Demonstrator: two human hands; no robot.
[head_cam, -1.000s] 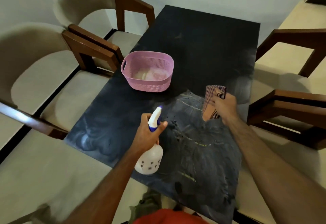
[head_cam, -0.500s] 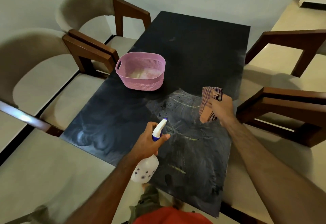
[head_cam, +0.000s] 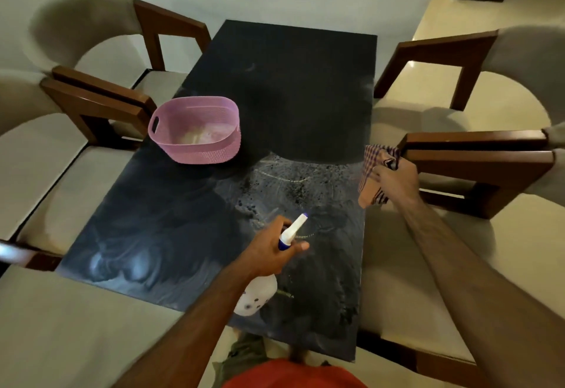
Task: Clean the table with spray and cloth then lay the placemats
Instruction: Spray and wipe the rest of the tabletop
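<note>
Dark table (head_cam: 299, 88) is sitting wet with droplets while the left hand (head_cam: 269, 250) is gripping the spray bottle (head_cam: 260, 290) above it, fingers curled round its neck, and the right hand (head_cam: 396, 179) is clutching the checked cloth (head_cam: 371, 170) at the table's right edge, pink basket (head_cam: 195, 131) resting well apart

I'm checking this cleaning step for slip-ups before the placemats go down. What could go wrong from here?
1. The spray droplets cover only the near right part of the table; the far end may get missed.
2. The pink basket stands on the table near the wet patch, so wiping could knock it or skip the spot beneath.
3. The cloth in the right hand hangs at the table's edge, so wiping could drag liquid over it.
</note>
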